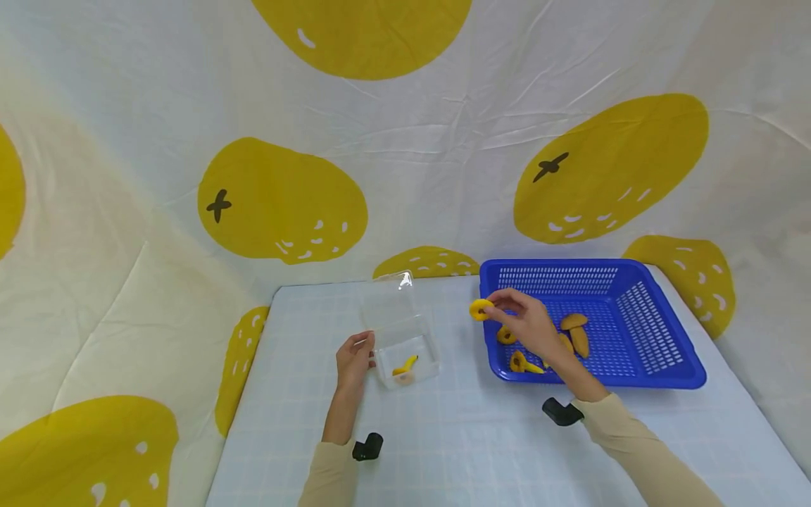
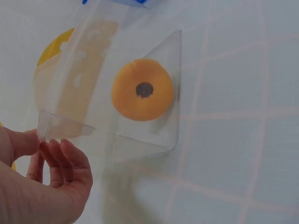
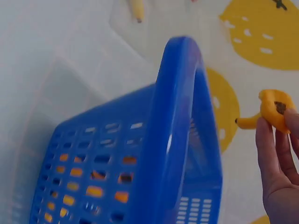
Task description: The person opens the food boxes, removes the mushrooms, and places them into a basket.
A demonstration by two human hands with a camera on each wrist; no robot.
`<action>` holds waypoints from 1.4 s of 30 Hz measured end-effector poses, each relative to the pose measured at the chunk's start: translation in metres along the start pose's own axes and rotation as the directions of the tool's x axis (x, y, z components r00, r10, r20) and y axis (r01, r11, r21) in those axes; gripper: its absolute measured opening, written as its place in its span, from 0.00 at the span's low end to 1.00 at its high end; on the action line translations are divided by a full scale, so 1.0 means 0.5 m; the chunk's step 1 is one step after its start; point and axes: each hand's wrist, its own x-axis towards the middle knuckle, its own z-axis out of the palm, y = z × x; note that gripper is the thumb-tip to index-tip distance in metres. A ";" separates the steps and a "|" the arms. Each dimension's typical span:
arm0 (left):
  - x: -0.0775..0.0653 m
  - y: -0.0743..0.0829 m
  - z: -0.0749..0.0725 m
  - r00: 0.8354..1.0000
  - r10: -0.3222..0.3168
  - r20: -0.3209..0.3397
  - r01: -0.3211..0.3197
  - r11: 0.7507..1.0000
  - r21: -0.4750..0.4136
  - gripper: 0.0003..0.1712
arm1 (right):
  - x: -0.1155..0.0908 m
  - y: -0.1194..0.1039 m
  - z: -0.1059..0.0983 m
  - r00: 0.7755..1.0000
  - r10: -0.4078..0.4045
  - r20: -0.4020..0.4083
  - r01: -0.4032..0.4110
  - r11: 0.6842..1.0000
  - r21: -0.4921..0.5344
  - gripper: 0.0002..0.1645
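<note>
A yellow mushroom point(image 1: 481, 310), with a round cap, a dark centre and a slim curved stem, is pinched in my right hand point(image 1: 529, 327). That hand is over the left part of a blue basket point(image 1: 662, 338). With its thumb and fingers, my left hand point(image 1: 355, 358) pinches the left side of a clear plastic container point(image 1: 434, 346), whose lid point(image 1: 385, 304) is raised at the back. Inside lies another yellow mushroom point(image 1: 407, 366); the left wrist view shows its cap point(image 2: 140, 100) through the plastic.
Several more mushrooms lie in the basket, among them a brownish one point(image 1: 575, 334) with a broad cap. A pale checked cloth point(image 1: 475, 429) covers the table. Behind it hangs a white curtain point(image 1: 437, 176) with large yellow fruit prints.
</note>
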 end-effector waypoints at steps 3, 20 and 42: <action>-0.001 0.001 0.000 1.000 0.000 -0.003 0.000 1.000 0.003 0.17 | -0.008 0.014 -0.020 1.000 -0.003 -0.028 0.002 1.000 -0.010 0.16; 0.001 -0.001 0.002 1.000 0.000 -0.002 0.000 1.000 0.006 0.16 | -0.045 0.114 -0.076 0.992 0.119 -0.051 -0.128 0.964 -0.231 0.21; 0.004 -0.001 0.004 1.000 -0.003 -0.013 0.004 1.000 0.015 0.17 | -0.054 0.147 -0.093 0.961 0.094 0.260 0.015 0.921 -0.388 0.09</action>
